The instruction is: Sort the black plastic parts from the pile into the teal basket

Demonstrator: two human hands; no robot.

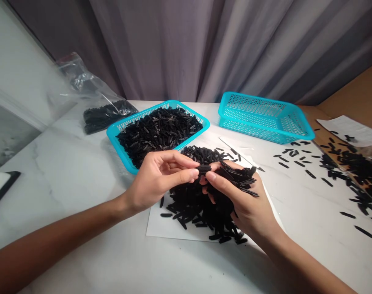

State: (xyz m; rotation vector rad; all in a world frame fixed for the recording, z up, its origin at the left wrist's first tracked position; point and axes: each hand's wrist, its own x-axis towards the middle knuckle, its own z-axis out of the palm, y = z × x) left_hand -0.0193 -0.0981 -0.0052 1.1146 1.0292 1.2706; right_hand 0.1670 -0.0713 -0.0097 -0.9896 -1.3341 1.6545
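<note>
Black plastic pieces (235, 179) fill the right hand (245, 204); left hand (157, 179) pinches one piece (203, 169) (fingertips alone keep it separate)

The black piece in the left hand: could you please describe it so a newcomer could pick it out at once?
On the white marble table, find the white sheet under a heap of black pieces. Above it, the left hand pinches this piece between thumb and forefinger, apart from the bunch in the right hand.
</note>
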